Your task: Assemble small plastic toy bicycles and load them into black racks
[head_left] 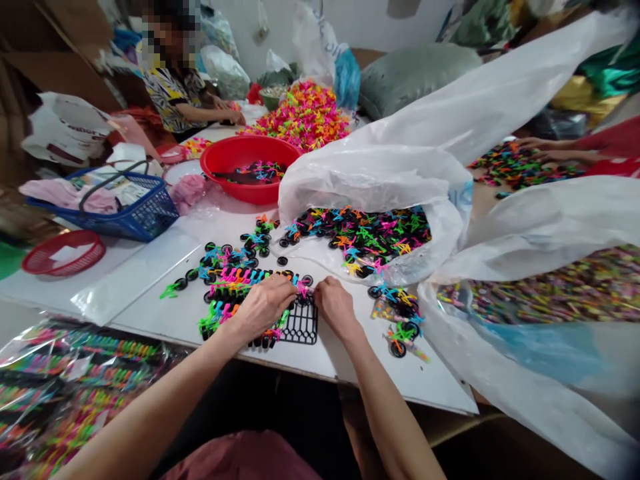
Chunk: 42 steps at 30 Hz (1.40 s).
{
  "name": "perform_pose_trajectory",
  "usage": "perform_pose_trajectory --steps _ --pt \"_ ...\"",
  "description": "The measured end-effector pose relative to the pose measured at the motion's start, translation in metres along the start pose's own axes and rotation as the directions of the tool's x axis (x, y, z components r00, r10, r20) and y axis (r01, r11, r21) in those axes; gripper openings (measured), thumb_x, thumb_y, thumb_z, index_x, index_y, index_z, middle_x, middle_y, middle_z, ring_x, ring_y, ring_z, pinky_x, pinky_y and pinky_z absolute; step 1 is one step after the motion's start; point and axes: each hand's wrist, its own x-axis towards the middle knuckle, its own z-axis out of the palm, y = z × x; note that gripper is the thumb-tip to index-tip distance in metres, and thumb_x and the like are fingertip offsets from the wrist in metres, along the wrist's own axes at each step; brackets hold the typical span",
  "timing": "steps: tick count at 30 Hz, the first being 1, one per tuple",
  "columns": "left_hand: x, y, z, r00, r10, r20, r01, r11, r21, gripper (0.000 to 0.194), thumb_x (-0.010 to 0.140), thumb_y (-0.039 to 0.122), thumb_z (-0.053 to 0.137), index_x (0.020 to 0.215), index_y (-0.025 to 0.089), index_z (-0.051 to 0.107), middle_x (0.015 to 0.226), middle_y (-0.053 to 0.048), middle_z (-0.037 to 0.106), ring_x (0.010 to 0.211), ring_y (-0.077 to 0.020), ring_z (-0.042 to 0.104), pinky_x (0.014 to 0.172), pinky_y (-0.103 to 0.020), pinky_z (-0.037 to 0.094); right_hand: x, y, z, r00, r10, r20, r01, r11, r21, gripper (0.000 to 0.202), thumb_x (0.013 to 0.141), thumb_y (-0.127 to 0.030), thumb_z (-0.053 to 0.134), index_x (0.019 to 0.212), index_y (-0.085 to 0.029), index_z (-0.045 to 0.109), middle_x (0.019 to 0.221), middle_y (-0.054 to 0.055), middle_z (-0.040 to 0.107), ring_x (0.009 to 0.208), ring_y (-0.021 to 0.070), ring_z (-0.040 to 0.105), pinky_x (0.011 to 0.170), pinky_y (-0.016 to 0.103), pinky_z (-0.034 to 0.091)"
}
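Observation:
My left hand [265, 303] reaches over rows of small colourful toy bicycles [231, 279], its fingers pinched at a pink toy bicycle [303, 289] with black wheels. Just right of that bicycle is my right hand [336, 305], with its fingers curled together; whatever they hold is hidden. A black plastic grid rack [301, 328] lies flat below the two hands. Its right part shows bare slots, while toy bicycles stand in rows on its left part, partly covered by my left hand and forearm.
Loose toy bicycles spill from a large white plastic bag [373, 177]. Behind are a red basin [250, 190], a blue basket [125, 207] and a heap of bright pieces [310, 117]. Packed bags [75, 380] lie at lower left. A co-worker [175, 93] sits across; another person's hands [550, 150] are at right.

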Motion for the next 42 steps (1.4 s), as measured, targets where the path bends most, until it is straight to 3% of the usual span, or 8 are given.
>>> perform_pose_trajectory --steps 5,12,16,22,27,31,37,42 --pt "-0.004 -0.004 0.000 1.000 -0.011 -0.002 0.011 1.000 -0.001 0.014 0.088 0.020 0.048 0.089 0.015 0.062 0.083 -0.006 0.061 0.084 -0.0169 0.058 0.081 -0.030 0.047 -0.018 0.009 0.007 0.976 0.216 0.002 -0.208 0.939 0.274 0.016 0.081 -0.031 0.052 0.084 -0.018 0.061 0.077 0.005 0.063 0.067 0.0163 0.057 0.058 0.025 0.036" --pt "0.016 -0.015 -0.008 0.999 -0.005 -0.053 0.008 0.999 0.043 0.014 0.086 0.020 0.051 0.090 0.014 0.063 0.087 -0.007 0.063 0.087 -0.0188 0.058 0.081 -0.032 0.047 -0.040 0.001 0.008 0.969 0.237 0.072 -0.190 0.526 0.829 0.025 0.068 -0.040 0.063 0.069 -0.017 0.053 0.054 -0.006 0.044 0.050 0.0094 0.039 0.048 0.021 0.030" --pt "0.000 0.004 -0.026 0.985 -0.032 -0.172 0.035 0.999 0.015 0.016 0.087 0.021 0.050 0.097 0.015 0.062 0.094 -0.007 0.063 0.092 -0.0186 0.057 0.086 -0.034 0.045 -0.049 -0.021 0.010 0.963 0.270 -0.028 -0.107 0.473 0.874 0.025 0.069 -0.038 0.065 0.070 -0.018 0.050 0.059 -0.005 0.048 0.053 0.0096 0.041 0.051 0.022 0.035" --pt "-0.042 0.030 -0.017 0.999 -0.025 0.020 0.026 0.999 -0.044 0.022 0.087 0.009 0.043 0.100 0.014 0.060 0.092 -0.008 0.063 0.091 -0.0190 0.056 0.083 -0.033 0.045 -0.053 -0.049 0.045 0.970 0.233 0.074 -0.175 0.449 0.876 0.013 0.078 -0.030 0.050 0.079 -0.018 0.056 0.060 -0.003 0.055 0.053 0.0132 0.051 0.054 0.025 0.041" --pt "-0.039 0.024 -0.013 0.994 -0.107 0.006 0.107 0.984 -0.144 0.023 0.088 0.014 0.043 0.106 0.016 0.058 0.093 -0.007 0.064 0.088 -0.0179 0.057 0.081 -0.032 0.045 -0.049 -0.054 0.060 0.980 0.137 -0.143 0.012 0.680 0.733 0.009 0.077 -0.022 0.046 0.076 -0.019 0.054 0.069 0.001 0.055 0.064 0.0157 0.052 0.059 0.026 0.042" --pt "-0.033 0.026 -0.017 0.997 -0.035 0.069 0.039 0.997 -0.062 0.022 0.089 0.023 0.047 0.107 0.016 0.058 0.090 -0.007 0.063 0.086 -0.0182 0.057 0.079 -0.032 0.045 -0.052 -0.049 0.066 0.974 0.048 -0.222 0.091 0.813 0.576 0.016 0.076 -0.013 0.041 0.084 -0.017 0.054 0.077 0.004 0.054 0.070 0.0172 0.052 0.063 0.027 0.042" --pt "-0.034 0.029 -0.012 0.997 0.002 0.084 -0.011 0.995 0.104 0.021 0.089 0.030 0.047 0.103 0.020 0.061 0.081 -0.004 0.060 0.081 -0.0176 0.056 0.074 -0.031 0.044 -0.054 -0.046 0.064 0.982 0.020 -0.190 0.083 0.852 0.517 0.018 0.074 -0.008 0.040 0.080 -0.018 0.054 0.075 0.004 0.053 0.067 0.0165 0.052 0.061 0.026 0.041" --pt "-0.037 0.026 -0.003 1.000 -0.008 0.011 0.006 0.992 0.125 0.020 0.090 0.023 0.044 0.086 0.016 0.063 0.083 -0.006 0.060 0.082 -0.0170 0.056 0.077 -0.031 0.046 -0.047 -0.052 0.052 0.999 -0.039 -0.037 0.050 0.929 0.367 0.021 0.080 -0.011 0.040 0.093 -0.017 0.056 0.085 0.006 0.057 0.069 0.0167 0.055 0.061 0.026 0.041"
